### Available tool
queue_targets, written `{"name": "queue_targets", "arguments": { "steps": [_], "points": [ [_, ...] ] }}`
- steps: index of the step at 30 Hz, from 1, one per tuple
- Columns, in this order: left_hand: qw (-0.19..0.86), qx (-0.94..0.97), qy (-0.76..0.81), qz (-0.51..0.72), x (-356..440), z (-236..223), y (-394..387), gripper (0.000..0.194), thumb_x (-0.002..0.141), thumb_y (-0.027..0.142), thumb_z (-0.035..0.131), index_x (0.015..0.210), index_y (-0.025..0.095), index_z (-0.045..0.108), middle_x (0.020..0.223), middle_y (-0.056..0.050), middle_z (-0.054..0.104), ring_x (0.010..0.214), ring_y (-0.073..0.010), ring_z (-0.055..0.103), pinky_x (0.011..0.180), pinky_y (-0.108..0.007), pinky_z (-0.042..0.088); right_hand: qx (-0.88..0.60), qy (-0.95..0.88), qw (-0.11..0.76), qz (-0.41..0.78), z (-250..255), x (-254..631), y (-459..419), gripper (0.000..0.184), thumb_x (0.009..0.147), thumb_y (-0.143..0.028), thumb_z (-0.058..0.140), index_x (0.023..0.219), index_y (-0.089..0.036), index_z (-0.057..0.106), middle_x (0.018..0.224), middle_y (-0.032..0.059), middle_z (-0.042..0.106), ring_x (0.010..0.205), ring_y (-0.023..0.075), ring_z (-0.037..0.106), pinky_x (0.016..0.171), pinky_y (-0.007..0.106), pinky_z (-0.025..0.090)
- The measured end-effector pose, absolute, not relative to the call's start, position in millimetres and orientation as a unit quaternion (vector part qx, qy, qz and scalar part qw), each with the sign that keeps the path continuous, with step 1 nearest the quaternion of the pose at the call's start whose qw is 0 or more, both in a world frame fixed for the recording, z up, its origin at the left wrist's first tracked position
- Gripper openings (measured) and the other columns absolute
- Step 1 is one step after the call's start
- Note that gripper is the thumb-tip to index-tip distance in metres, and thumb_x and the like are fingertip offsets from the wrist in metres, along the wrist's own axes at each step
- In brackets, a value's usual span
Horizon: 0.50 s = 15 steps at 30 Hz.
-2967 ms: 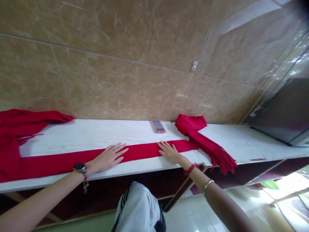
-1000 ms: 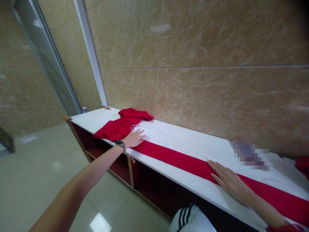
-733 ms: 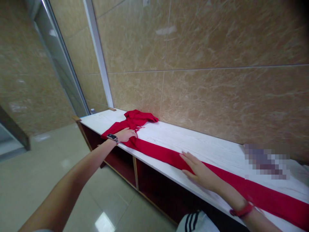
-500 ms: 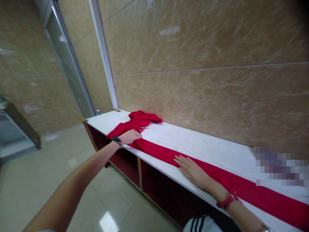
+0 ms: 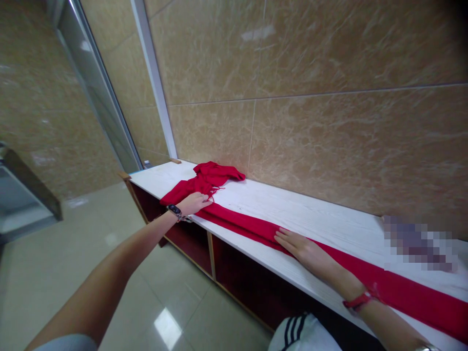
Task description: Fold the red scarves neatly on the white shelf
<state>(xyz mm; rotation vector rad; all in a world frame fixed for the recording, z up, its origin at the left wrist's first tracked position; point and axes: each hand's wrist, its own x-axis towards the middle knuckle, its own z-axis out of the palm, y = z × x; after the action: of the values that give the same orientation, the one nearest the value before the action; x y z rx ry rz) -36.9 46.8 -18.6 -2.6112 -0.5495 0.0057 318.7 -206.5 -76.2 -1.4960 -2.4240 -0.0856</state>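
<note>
Left hand [image 5: 193, 203] curled on the red scarf [image 5: 236, 223] (grip, we can't tell), our right hand [image 5: 302, 247] lying open, blurred object [image 5: 417, 246] near the wall [image 5: 329, 146]!

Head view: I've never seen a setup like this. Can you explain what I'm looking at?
There is no machine here: these are a person's two bare hands, seen by one camera worn on the head, looking forward and down. A long red cloth lies along a white-topped shelf unit, bunched up toward the far end. The left hand is on the cloth beside that bunch; how it grips is hard to make out. The right hand lies open on the cloth. A pixelated item lies near the wall.
</note>
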Motion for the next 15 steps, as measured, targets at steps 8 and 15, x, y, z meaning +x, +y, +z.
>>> {"name": "queue_targets", "arguments": {
  "steps": [8,15],
  "points": [
    [0.140,-0.976,-0.157,0.049,-68,-25,40,0.063,0.079,-0.001,0.035,0.135,0.028,0.034,0.141,-0.001,0.037,0.129,-0.0167,0.028,0.102,-0.031,0.022,-0.537,-0.823,0.177,0.043,-83,321,-223,0.069,0.072,0.005,0.026,0.132,-0.025,0.041,0.137,0.0006,0.043,0.129,0.0130,0.031,0.106,0.035,0.030],
    [0.131,-0.975,-0.156,0.084,-70,-26,38,0.077,0.070,-0.006,0.036,0.138,0.029,0.027,0.143,0.000,0.032,0.133,-0.0162,0.021,0.104,-0.035,0.017,-0.543,-0.819,0.164,0.087,-79,321,-227,0.059,0.079,0.001,0.030,0.130,-0.025,0.045,0.134,0.0029,0.046,0.128,0.0167,0.034,0.107,0.041,0.027]
  ]
}}
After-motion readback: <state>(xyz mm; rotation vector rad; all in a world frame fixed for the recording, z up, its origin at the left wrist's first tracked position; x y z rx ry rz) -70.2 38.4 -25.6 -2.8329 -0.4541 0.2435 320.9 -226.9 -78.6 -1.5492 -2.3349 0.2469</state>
